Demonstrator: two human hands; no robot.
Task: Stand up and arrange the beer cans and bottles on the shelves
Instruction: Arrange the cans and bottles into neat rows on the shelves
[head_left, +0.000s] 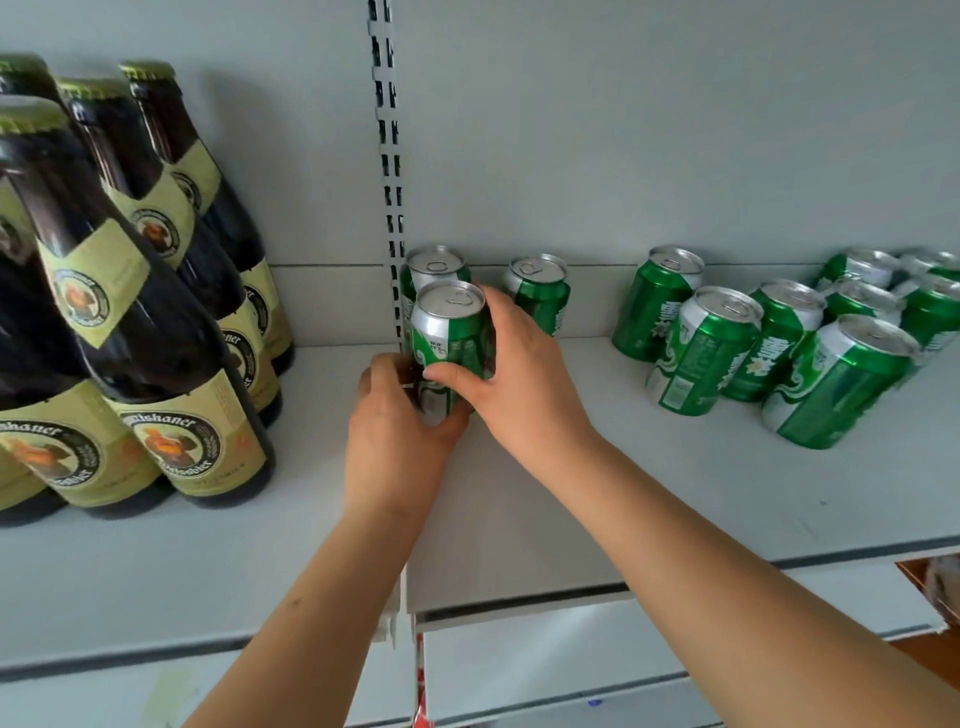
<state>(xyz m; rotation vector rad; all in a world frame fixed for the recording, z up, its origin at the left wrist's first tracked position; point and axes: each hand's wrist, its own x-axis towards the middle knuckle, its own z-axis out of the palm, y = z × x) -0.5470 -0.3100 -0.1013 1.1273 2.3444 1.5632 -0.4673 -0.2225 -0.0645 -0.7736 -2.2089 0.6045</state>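
Both hands hold one upright green beer can (451, 332) near the left end of the right-hand shelf (675, 493). My left hand (397, 441) wraps its lower part from the left; my right hand (519, 374) grips its right side, thumb across the front. Right behind it stands a second green can (435, 266), and a third green can (540, 288) stands further right by the back wall. Several more green cans (779, 338) are clustered at the right. Several dark beer bottles (156, 322) with yellow labels stand on the left-hand shelf.
A slotted metal upright (390, 156) divides the two shelf bays, just left of the held can. The white back wall (675, 130) rises behind. Lower shelf edges (545, 675) show below my forearms, with a brown floor strip at the right edge.
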